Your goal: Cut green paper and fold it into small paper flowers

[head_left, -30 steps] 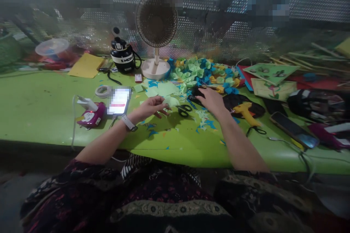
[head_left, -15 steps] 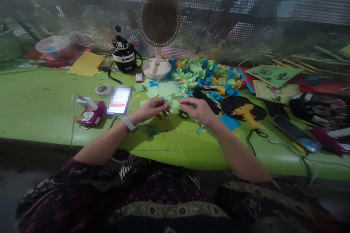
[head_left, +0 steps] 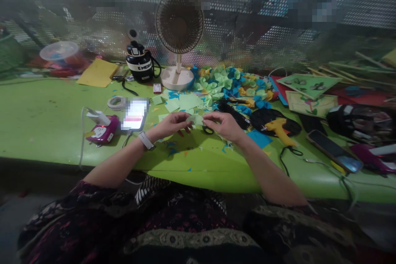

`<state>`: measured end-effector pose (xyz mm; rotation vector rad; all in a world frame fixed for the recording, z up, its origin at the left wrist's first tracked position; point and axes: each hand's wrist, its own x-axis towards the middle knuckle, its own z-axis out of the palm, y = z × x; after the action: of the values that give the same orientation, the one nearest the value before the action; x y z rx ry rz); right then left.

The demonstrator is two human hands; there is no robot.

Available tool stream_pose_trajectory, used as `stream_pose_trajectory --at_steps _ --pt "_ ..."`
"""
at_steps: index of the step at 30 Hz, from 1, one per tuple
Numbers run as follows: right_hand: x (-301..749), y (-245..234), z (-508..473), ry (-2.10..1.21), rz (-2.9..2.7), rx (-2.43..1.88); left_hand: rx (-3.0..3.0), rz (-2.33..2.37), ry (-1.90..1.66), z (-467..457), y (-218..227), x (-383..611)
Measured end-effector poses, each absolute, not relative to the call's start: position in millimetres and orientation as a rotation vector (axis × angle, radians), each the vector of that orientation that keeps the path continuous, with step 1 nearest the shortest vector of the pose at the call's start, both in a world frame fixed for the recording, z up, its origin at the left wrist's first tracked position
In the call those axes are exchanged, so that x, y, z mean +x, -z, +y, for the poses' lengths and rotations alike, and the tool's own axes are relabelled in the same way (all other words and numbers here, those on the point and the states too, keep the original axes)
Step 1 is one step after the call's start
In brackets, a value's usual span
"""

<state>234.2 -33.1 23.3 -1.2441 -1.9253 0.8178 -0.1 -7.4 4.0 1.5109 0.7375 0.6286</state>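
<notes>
Between my hands is a small pale green paper piece (head_left: 195,120), held just above the table. My left hand (head_left: 173,123) pinches its left edge between thumb and fingers. On the opposite edge, my right hand (head_left: 223,124) grips it with thumb and fingertips. Black scissors handles (head_left: 208,130) show partly beneath my right hand. Light green paper squares (head_left: 189,101) lie just beyond the paper piece. Farther back is a heap of folded green, blue and yellow paper pieces (head_left: 222,80).
A lit phone (head_left: 135,114) and a purple power adapter (head_left: 103,130) are at left. Behind stand a fan (head_left: 179,24) and a black bottle (head_left: 140,64). A yellow glue gun (head_left: 278,128), a blue paper (head_left: 259,138) and a dark phone (head_left: 332,150) lie at right. Paper scraps dot the green table (head_left: 198,161).
The green paper piece looks flatter and slightly lower than before, its upper edge less arched. Both hands have barely moved and keep their hold on it.
</notes>
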Motion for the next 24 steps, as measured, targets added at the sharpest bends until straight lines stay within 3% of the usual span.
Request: stream_pose_trajectory --at_steps 24 --pt "234.1 -21.1 -32.6 -0.836 -1.933 -1.258 1.506 0.745 -0.626 -8.0 -4.1 -1.0"
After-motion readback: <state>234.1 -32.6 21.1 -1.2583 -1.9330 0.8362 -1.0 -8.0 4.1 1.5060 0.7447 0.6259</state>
